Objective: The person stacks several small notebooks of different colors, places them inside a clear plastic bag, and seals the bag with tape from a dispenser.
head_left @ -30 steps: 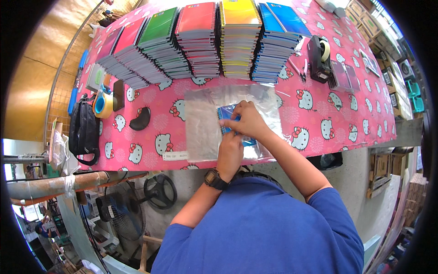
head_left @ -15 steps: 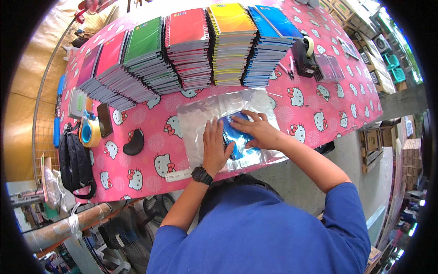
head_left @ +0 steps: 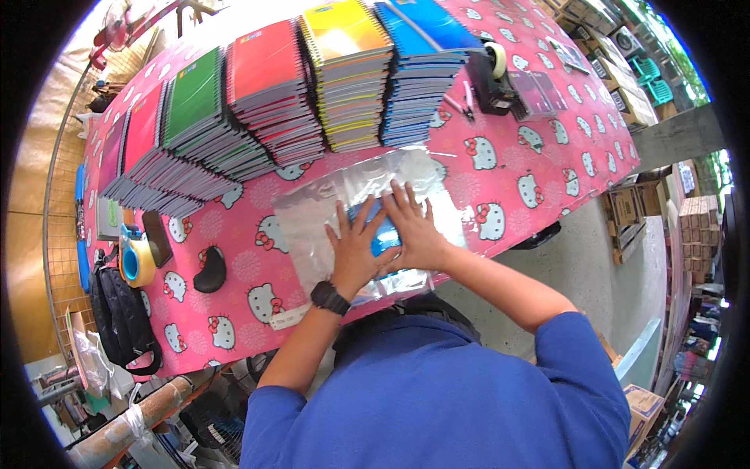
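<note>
A small blue notebook [head_left: 382, 234] lies flat in or under a clear plastic bag [head_left: 303, 209] at the table's near edge; which of the two I cannot tell. My left hand [head_left: 358, 248], with a black watch on its wrist, rests palm down over its left part, fingers spread. Over its right part my right hand [head_left: 416, 233] lies flat, fingers apart, its thumb close to the left one. Between them the hands cover most of the cover.
Tall stacks of spiral notebooks, with a yellow stack [head_left: 348, 78] and a blue stack [head_left: 426, 74] among them, stand behind the bag. A tape dispenser [head_left: 494, 90] is at right. At left are tape rolls [head_left: 139, 262], a black pouch [head_left: 209, 270] and a black backpack [head_left: 117, 313].
My left fingers have spread wider on the bag. The right hand has turned more upright and come nearer the left. The whole view has tilted and shifted a little.
</note>
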Demonstrator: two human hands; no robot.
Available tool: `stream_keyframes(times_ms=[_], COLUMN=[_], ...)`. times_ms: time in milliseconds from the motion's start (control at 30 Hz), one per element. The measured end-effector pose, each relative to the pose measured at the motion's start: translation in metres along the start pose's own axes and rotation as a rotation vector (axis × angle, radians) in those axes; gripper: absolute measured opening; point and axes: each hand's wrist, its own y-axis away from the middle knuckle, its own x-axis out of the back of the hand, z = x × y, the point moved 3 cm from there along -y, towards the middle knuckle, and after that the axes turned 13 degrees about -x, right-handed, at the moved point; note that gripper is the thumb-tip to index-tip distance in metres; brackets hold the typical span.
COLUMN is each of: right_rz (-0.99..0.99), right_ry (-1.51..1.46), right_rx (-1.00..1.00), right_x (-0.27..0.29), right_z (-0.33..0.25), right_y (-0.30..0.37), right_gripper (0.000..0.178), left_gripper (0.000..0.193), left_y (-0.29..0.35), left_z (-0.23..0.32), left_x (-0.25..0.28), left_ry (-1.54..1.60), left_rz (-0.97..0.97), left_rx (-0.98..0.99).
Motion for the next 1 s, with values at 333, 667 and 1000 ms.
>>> stream_keyframes(times_ms=[333, 667, 1000], right_rz=[1.018, 0.764, 0.199], right_ry=[-0.221, -0.974, -0.826], right_rx=[-0.501, -0.3, -0.365], right_x=[0.202, 0.196, 0.13], right_z=[0.266, 0.257, 0.239], right_y=[-0.096, -0.131, -0.078], right_gripper=[0.055, 0.04, 0.02], left_gripper=[0.075, 0.076, 0.078], left_y=[-0.007, 0.007, 0.002], left_z=[0.01, 0.001, 0.001], left_x=[0.008, 0.009, 0.004], left_ry=[0.009, -0.029, 0.013], left_rz=[-0.05, -0.032, -0.008], left_rx=[0.025, 0.098, 0.061])
